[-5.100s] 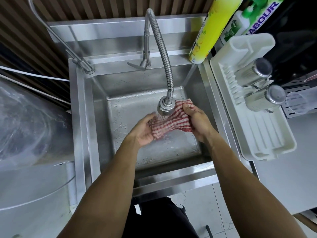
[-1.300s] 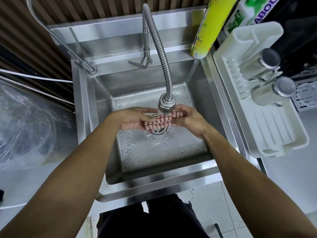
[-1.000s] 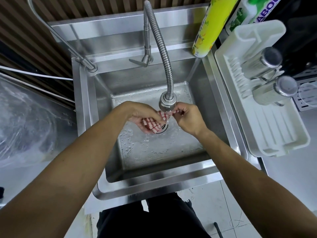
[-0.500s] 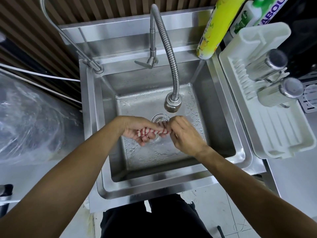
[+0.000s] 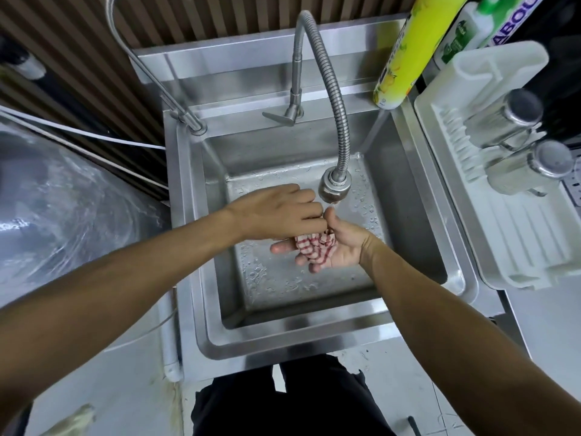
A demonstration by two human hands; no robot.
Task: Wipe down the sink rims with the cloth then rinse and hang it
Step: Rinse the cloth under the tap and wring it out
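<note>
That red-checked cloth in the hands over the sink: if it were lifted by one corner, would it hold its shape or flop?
Probably flop: the cloth lies bunched and creased across the right hand, pressed under the left hand. It likely feels heavy for its size and may drip, since droplets cover the sink floor. It seems unlikely to slip, being soft fabric.

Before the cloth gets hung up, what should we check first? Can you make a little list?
1. Cloth held by both hands: ok, bunched in the right hand with the left hand pressing on top.
2. Cloth over the sink basin, so drips land inside: ok.
3. Water off at the faucet head: ok, no stream visible.
4. Cloth wrung dry enough: cannot tell.
5. Place to hang it: cannot tell, no hook or rail shows.
6. Dish rack clear of drips: ok, it sits beside the sink.
</note>
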